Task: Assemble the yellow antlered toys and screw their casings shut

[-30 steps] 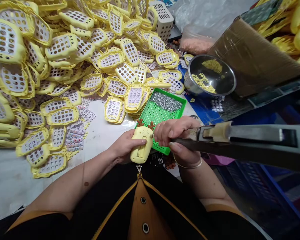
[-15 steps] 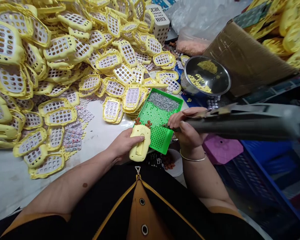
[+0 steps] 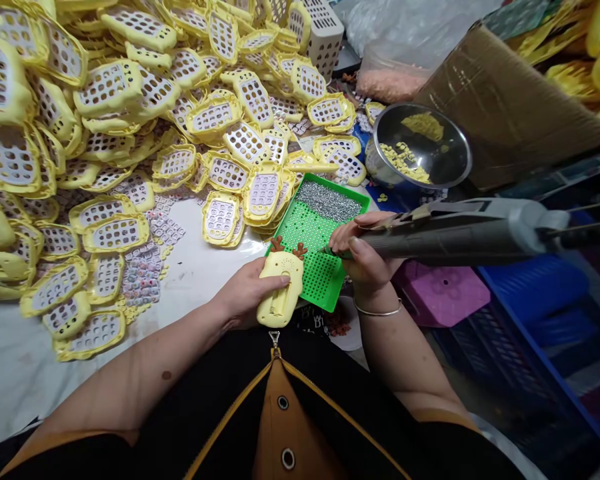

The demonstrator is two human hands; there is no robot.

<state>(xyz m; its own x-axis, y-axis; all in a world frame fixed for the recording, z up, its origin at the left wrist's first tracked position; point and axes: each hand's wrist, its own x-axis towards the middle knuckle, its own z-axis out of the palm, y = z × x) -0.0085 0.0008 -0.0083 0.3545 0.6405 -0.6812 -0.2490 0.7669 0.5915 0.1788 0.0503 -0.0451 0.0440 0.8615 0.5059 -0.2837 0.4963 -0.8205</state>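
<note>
Tool (image 3: 455,233), wrapped by the right hand (image 3: 364,252), has come off the yellow case (image 3: 288,295) toward the green tray (image 3: 324,279), two o'clock; the left hand (image 3: 250,285) clasps the case, contact seemingly paused.

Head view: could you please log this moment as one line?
left hand: holds yellow casing; right hand: grips gray tool; tray: holds metal pieces

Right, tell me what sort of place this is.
Probably an assembly workshop: yellow plastic shells lie heaped up, a green tray holds small silvery pieces, and the right hand grips a long tool.
</note>
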